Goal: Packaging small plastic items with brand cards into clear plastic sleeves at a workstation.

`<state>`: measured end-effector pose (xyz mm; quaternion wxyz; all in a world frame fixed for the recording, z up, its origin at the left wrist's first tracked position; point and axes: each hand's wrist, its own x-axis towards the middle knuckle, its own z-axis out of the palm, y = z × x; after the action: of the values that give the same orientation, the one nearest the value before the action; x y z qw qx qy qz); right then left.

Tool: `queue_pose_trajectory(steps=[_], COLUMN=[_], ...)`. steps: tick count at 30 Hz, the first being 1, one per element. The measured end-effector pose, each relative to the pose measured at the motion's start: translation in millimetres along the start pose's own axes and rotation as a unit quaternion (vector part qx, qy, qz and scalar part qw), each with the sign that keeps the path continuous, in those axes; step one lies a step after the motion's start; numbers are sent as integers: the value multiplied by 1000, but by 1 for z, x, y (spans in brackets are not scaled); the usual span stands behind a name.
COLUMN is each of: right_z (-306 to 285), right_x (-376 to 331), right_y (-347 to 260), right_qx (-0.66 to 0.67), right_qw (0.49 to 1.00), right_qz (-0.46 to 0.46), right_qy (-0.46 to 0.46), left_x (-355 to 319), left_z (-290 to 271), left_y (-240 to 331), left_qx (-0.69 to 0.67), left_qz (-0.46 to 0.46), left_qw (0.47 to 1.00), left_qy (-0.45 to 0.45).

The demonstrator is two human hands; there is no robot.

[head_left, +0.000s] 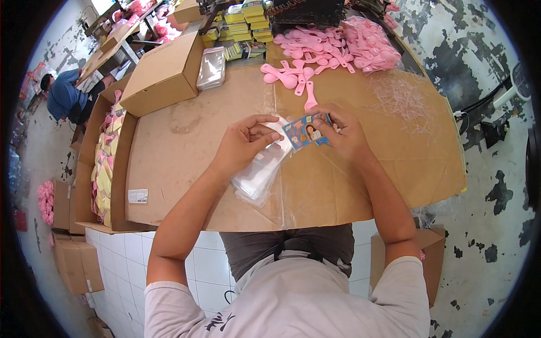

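Observation:
Over the middle of the table my right hand (pixel 345 130) pinches a small blue printed card (pixel 307 133) between thumb and fingers. My left hand (pixel 248 142) has its fingers curled at the mouth of a clear plastic bag (pixel 284 135), and the card's left end meets that bag's upper edge. A stack of clear plastic bags (pixel 253 183) lies under and beside my left hand. Just beyond my right hand's fingers is a pink measuring spoon (pixel 310 97); whether they touch it I cannot tell.
Pink spoons (pixel 315 48) are heaped at the far side, beside a bagged bundle (pixel 369 45). Left stands an open carton (pixel 121 186) of packed pieces, with a closed cardboard box (pixel 163 73) beyond. Yellow card stacks (pixel 242 25) sit at the back. A person (pixel 67 96) works far left.

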<state>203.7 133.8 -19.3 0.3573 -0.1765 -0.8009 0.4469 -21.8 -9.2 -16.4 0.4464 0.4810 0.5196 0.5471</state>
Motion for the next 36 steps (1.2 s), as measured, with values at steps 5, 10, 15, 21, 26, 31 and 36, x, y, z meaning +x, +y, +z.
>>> queue_pose_trajectory(steps=[5, 10, 15, 21, 26, 31, 36], right_z=[24, 25, 23, 4, -5, -18, -14], right_x=[-5, -3, -2, 25, 67, 77, 48], right_y=[-26, -18, -2, -19, 13, 48, -17], right_qx=[105, 179, 78, -8, -270, -164, 45], right_qw=[989, 978, 996, 992, 960, 976, 987], right_qz=[88, 98, -18, 104, 77, 137, 157], right_qy=[-54, 50, -33, -76, 17, 38, -4], left_x=[-7, -10, -10, -9, -11, -5, -11], left_z=[3, 11, 10, 5, 7, 9, 6], left_y=[-7, 3, 4, 1, 10, 2, 10], left_qx=[25, 9, -8, -27, -48, -65, -62], left_qz=[12, 11, 18, -2, -42, 10, -5], left_qw=[999, 998, 998, 998, 997, 996, 998], left_qy=[-36, -64, -63, -48, -33, -52, -30])
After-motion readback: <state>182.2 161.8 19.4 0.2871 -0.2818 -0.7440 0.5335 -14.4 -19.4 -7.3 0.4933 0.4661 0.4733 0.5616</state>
